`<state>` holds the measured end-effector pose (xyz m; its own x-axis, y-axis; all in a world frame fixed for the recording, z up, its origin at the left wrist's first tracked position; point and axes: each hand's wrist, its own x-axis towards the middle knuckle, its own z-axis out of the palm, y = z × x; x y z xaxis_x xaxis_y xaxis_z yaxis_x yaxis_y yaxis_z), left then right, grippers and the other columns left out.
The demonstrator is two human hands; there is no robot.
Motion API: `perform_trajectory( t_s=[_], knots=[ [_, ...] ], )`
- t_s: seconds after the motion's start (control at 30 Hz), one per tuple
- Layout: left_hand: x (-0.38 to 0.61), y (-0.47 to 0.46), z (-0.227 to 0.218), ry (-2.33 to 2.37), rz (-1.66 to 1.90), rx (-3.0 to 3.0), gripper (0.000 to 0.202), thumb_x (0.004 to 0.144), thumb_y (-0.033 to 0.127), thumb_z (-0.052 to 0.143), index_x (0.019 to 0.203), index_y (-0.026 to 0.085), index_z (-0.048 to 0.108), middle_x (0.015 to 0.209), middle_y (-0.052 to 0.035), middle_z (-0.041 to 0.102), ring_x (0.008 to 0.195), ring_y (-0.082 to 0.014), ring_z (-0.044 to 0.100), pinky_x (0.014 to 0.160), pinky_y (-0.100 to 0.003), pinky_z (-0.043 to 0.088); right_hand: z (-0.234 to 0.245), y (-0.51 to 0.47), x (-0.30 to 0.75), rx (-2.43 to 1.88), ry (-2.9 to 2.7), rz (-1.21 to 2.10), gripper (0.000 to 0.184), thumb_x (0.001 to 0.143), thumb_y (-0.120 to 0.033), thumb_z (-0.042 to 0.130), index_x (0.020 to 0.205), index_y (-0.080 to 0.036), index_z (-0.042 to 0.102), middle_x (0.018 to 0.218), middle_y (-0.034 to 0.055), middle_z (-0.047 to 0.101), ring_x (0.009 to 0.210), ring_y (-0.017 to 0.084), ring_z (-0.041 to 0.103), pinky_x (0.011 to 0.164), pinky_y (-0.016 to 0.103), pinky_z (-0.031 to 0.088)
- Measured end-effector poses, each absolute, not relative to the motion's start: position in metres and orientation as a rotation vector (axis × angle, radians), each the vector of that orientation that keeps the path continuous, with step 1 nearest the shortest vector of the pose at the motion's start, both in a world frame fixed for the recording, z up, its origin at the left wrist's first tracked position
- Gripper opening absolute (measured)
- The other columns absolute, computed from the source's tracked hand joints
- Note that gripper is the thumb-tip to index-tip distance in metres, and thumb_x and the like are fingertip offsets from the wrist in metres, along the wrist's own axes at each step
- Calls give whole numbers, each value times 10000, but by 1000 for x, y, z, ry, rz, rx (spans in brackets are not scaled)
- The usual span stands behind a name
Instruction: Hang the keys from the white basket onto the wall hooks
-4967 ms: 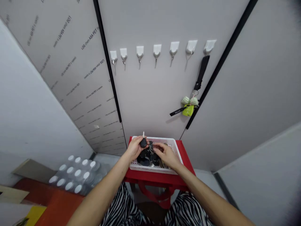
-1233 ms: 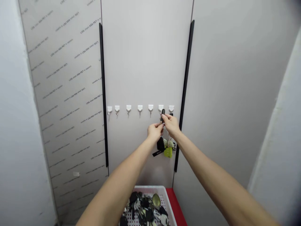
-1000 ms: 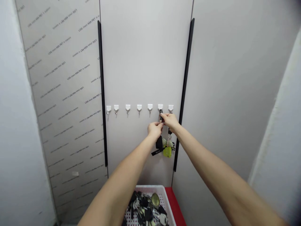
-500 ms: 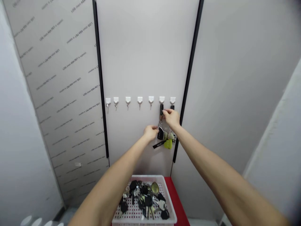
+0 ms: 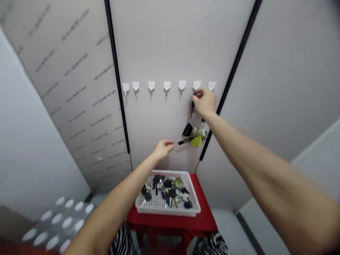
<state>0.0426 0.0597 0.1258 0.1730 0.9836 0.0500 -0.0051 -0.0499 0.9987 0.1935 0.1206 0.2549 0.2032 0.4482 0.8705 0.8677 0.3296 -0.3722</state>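
My right hand (image 5: 204,102) is closed at the second hook from the right, pinching the black strap of a keychain (image 5: 192,108). A black car key fob (image 5: 188,129) hangs below it. Close by dangle a lime-green key fob (image 5: 196,141) and a black lettered tag (image 5: 185,141); which bunch each belongs to I cannot tell. My fingers hide part of the hook. My left hand (image 5: 164,148) hovers lower, left of the tag, its fingers loosely stretched and holding nothing. Both hands are in front of the white panel (image 5: 159,46).
A row of white adhesive hooks (image 5: 167,86) runs across the panel. Below, a white plastic basket (image 5: 167,211) full of loose keys (image 5: 170,193) stands on a red stool (image 5: 204,212). Black strips (image 5: 117,71) edge the panel. A grey surface with white dots (image 5: 57,219) lies at lower left.
My left hand has let go of the hanging key fob and dropped down to the left. My right hand has risen to the hook on the strap. The camera has tilted down.
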Motion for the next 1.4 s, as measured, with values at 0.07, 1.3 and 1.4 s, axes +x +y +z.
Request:
perform_trajectory(
  t_s=[0.07,1.3,1.4],
  knots=[
    [27,53,105,1096,1096,1322,170,580,76,480,725,116,560,584,-12,547,536,-78,466,579,-218,359,235,111,192,-1251,-1449,-450,286,669,-267,404,904,-116,465,807,64,504,700,134,459,671,317,329],
    [-22,17,3,1521,416,2436,291,657,196,382,924,206,495,935,-31,520,857,-153,453,742,-247,333,32,15,168,-1498,-1794,893,212,623,-264,350,472,-147,442,415,-46,387,394,52,313,408,173,247],
    [-17,16,0,1484,355,2457,310,662,242,382,954,200,477,964,-46,507,894,-167,436,764,-266,322,32,12,174,-1655,-2083,736,196,603,-225,365,442,-152,449,394,-39,392,387,60,329,406,180,236]
  ],
)
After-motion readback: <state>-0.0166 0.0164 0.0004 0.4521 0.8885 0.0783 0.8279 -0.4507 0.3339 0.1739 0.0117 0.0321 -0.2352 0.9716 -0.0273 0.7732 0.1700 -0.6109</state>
